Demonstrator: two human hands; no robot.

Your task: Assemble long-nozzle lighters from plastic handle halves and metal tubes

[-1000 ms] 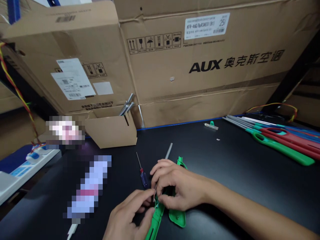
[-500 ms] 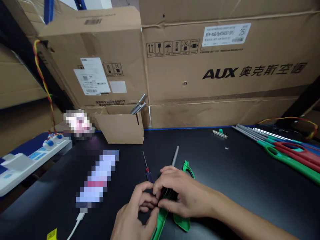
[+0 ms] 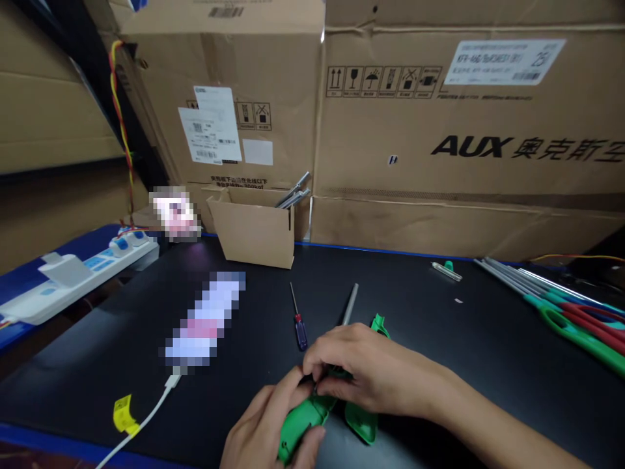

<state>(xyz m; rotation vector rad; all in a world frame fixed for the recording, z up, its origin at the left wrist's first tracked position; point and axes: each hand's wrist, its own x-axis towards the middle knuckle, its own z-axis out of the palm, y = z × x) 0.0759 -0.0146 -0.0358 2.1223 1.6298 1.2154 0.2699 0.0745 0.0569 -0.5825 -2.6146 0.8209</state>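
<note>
Main risk, my read: something small at the right hand's fingertips slips or ends up misplaced, because the pinch is narrow and the fingers cover the work spot. Anything dark dropped on the black table would be hard to find. Second: the green housing could twist if the right fingers press off-centre, since its shell looks smooth and rounded and only the left hand visibly steadies it. Third: the right hand or wrist could knock the loose green piece, as it sits so close. Screwdriver lies just beyond the fingers, round-handled, could roll if bumped. Positions: housing is inside the left hand's grip, fingers along its far-left side, thumb near its right edge, so that hand is clamped on it. Right hand is at the housing's upper end, index and thumb tips nearly together; cannot tell if they hold a part or just touch the housing. Metal tube sticks out past the right hand, away from the person, roughly in line with the housing; the join is hidden. Loose piece is right of the housing, its middle covered by the right hand; contact unclear.
</note>
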